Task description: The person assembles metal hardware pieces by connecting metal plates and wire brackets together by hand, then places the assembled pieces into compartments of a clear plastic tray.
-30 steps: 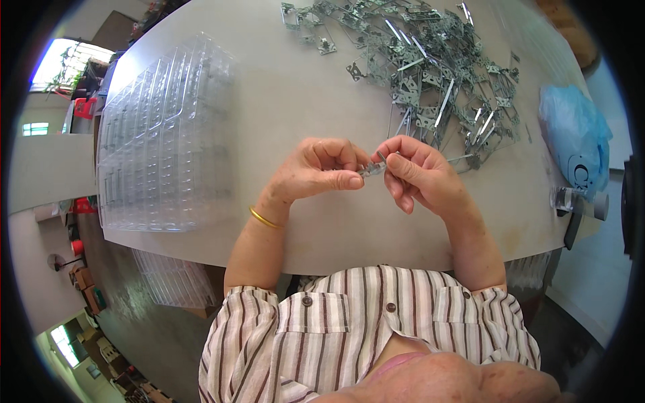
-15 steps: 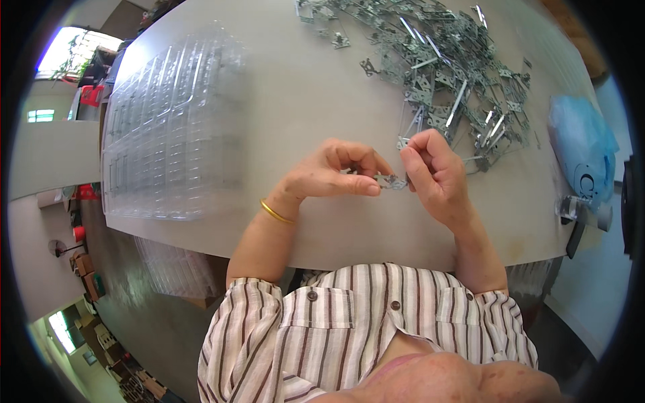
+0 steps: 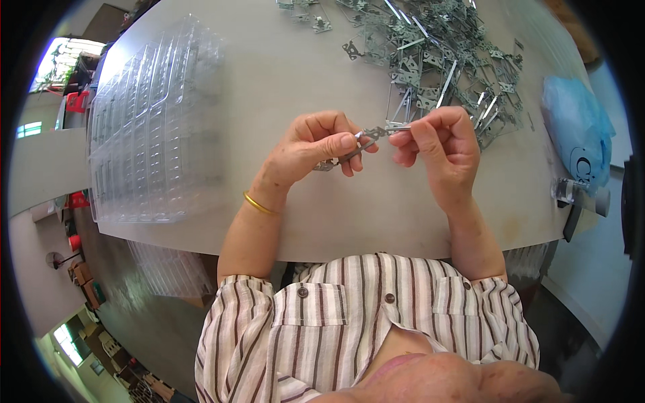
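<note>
My left hand (image 3: pixel 316 144), with a gold bangle at the wrist, pinches a grey metal linkage piece (image 3: pixel 373 133) between thumb and fingers. The piece has flat, pierced plates and thin arms. One part of it, a small metal plate (image 3: pixel 327 164), pokes out below the left palm. My right hand (image 3: pixel 445 149) is closed in a pinch on the thin right end of the same piece. Both hands are raised over the near half of the table, and the fingers partly hide the piece. Beyond the right hand lies a tangled pile of similar metal linkages (image 3: pixel 430 70).
Clear plastic trays (image 3: pixel 151 134) are stacked on the left of the pale table (image 3: pixel 289 60). More trays (image 3: pixel 168 269) sit lower, below the table edge. A blue plastic bag (image 3: pixel 578 131) and a clear roll of tape or film (image 3: pixel 572 193) rest at the right edge.
Both hands have moved away from my body, carrying the linkage piece. More of the piece now shows between the fingers and below the left palm. The whole view has shifted slightly.
</note>
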A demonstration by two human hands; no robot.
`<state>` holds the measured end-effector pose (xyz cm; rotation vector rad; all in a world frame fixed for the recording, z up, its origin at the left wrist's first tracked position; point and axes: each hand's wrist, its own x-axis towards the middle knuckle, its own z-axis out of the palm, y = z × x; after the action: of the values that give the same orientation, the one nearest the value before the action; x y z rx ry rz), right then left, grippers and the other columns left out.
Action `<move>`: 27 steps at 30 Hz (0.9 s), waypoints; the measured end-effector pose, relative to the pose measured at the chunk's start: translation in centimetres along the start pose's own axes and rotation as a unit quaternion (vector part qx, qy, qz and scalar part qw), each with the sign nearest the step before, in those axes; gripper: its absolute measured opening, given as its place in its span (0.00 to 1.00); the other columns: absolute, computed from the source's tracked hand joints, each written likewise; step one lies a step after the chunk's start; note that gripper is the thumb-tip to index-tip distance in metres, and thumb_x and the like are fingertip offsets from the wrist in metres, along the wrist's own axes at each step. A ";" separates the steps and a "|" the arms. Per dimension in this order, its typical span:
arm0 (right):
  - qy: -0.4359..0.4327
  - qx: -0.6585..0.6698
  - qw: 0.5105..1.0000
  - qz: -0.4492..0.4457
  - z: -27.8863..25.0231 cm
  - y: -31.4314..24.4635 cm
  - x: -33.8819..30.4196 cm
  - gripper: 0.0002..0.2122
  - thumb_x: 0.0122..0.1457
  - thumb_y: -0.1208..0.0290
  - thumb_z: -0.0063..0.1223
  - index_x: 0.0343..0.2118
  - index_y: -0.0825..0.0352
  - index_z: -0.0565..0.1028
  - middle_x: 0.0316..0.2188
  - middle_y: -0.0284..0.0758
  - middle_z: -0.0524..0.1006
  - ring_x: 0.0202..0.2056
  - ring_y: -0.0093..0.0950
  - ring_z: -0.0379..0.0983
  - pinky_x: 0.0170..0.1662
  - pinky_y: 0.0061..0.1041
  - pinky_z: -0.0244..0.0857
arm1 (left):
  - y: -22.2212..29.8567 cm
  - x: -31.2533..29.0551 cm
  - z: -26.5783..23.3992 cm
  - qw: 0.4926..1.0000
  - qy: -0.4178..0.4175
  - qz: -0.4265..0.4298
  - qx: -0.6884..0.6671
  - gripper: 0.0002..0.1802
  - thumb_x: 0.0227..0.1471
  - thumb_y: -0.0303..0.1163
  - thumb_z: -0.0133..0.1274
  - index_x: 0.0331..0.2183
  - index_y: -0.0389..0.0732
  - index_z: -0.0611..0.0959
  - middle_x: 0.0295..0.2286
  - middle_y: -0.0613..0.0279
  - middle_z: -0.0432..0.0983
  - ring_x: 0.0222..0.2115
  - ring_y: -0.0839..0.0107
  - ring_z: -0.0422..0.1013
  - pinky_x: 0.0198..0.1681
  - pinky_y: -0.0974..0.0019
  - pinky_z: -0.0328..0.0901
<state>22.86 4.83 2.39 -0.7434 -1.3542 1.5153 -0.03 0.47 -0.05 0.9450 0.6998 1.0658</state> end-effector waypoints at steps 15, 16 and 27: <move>-0.091 -0.279 0.900 -0.321 0.2 1.8 0.8 0.11 0.55 0.84 0.62 0.37 0.68 0.71 0.29 0.41 0.81 0.24 0.30 0.79 0.26 0.24 0.73 | 0.2 0.3 0.2 0.999 0.035 0.005 -0.023 0.09 0.59 0.31 0.57 0.31 0.35 0.80 0.35 0.49 0.81 0.29 0.69 0.79 0.31 0.67 0.74; -0.082 -0.306 0.902 -0.293 0.8 1.7 0.6 0.10 0.56 0.83 0.62 0.36 0.68 0.71 0.28 0.41 0.80 0.24 0.30 0.79 0.25 0.25 0.72 | -0.2 -0.3 -0.4 0.999 0.031 0.013 -0.016 0.09 0.59 0.30 0.58 0.31 0.34 0.80 0.35 0.49 0.81 0.29 0.70 0.78 0.32 0.68 0.74; -0.138 -0.091 0.975 0.151 1.0 -0.2 -0.4 0.04 0.66 0.75 0.44 0.32 0.66 0.69 0.18 0.28 0.72 0.18 0.14 0.64 0.21 0.15 0.58 | -0.6 -0.1 -0.2 0.990 0.049 0.043 0.123 0.10 0.52 0.30 0.65 0.26 0.36 0.82 0.40 0.57 0.80 0.34 0.78 0.73 0.39 0.71 0.69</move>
<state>22.18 4.02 2.77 -0.9121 -1.6627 1.8003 -0.01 0.32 -0.63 1.1479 0.8943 1.1245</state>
